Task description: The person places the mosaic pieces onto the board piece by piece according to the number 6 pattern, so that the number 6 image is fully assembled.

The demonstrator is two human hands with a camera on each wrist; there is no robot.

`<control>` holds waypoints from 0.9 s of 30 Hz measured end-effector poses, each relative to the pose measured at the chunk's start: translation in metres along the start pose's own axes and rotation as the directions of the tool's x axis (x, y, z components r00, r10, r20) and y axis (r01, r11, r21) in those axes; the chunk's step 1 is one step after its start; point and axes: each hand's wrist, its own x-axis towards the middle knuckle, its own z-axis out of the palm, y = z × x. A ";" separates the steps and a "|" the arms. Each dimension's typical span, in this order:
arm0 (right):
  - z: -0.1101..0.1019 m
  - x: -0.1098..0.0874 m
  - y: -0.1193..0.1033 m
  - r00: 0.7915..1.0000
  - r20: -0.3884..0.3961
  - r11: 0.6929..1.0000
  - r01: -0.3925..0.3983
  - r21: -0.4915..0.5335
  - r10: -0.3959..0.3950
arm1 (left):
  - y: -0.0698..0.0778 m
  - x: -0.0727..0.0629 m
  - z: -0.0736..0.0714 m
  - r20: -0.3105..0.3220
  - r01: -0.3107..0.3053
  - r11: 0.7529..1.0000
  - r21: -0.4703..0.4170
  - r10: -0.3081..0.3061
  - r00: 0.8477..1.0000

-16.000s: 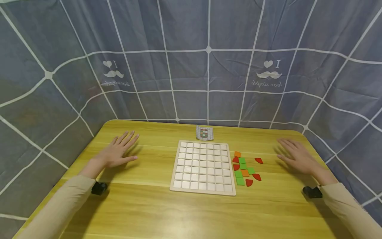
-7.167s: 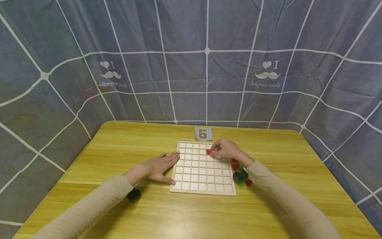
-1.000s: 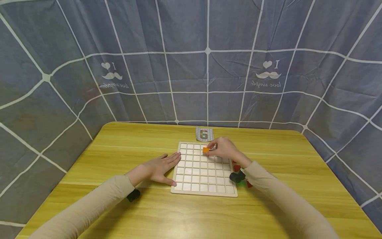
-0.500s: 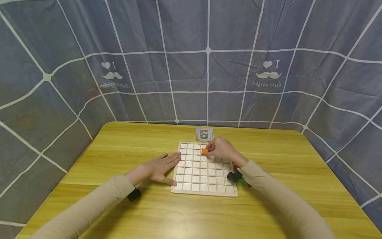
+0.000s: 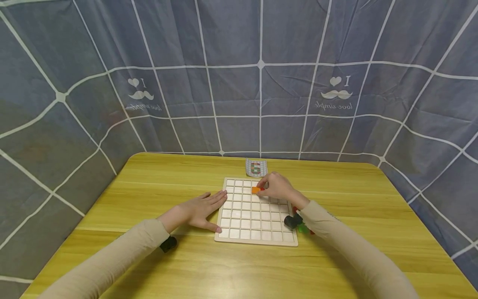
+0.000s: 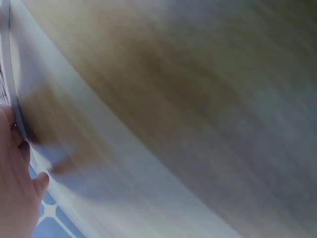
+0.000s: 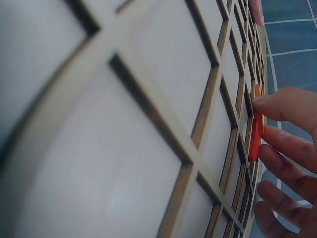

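My right hand [image 5: 278,186] pinches an orange square tile [image 5: 255,190] between thumb and fingers, low over the second row from the top of the white-celled grid board [image 5: 244,224]. Right beside it is a red tile [image 7: 254,141], set in the grid and partly behind the fingers in the head view. My left hand [image 5: 199,211] lies along the board's left edge, fingers outstretched, with fingertips on the upper rim and thumb by the lower left corner. In the left wrist view, only part of the left hand [image 6: 17,183] shows at the frame's edge.
Behind the board lies a small printed pattern card [image 5: 256,167]. To its right are loose green tiles [image 5: 303,228] and red pieces [image 5: 296,209], partly hidden by the right sleeve and black wrist camera [image 5: 293,221]. A grey checked curtain [image 5: 239,91] hangs behind the table.
Long ago both hands were apart from the board; then a red tile was set in it. Over the last second the orange tile has moved slightly left and down to the grid; the left hand stays put.
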 end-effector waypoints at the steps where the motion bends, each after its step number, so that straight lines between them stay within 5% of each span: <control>1: 0.000 0.000 0.000 1.000 0.003 1.000 0.002 0.004 -0.002 | 0.000 0.000 0.000 0.000 0.001 1.000 0.001 -0.001 1.000; 27: -0.022 -0.017 0.020 0.999 -0.008 0.998 -0.044 0.052 0.044 | 0.000 0.004 -0.001 0.001 0.006 1.000 -0.003 -0.006 1.000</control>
